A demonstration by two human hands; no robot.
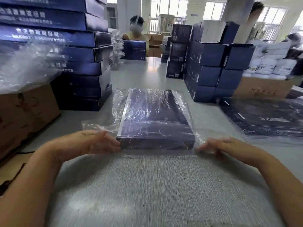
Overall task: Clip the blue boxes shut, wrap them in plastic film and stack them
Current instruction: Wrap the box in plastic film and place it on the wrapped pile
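blue box (pixel 155 118) is lying flat on the grey table (pixel 147 185), draped in loose plastic film (pixel 105 118)
left hand (pixel 98 141) and right hand (pixel 218 145) are touching its near corners, fingers stretched fairly straight and pressing on the film edges, gripping nothing; a tall stack of blue boxes (pixel 82 53) is standing behind at the left.

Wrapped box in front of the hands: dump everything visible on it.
The blue box is flat, rectangular card with faint pale line graphics and a silvery left edge. It lies flat on the grey table, long axis away from the camera, covered in loose, wrinkled clear plastic film that flares past its sides. The left hand and right hand meet the film at its near corners; pinching or pressing is unclear.
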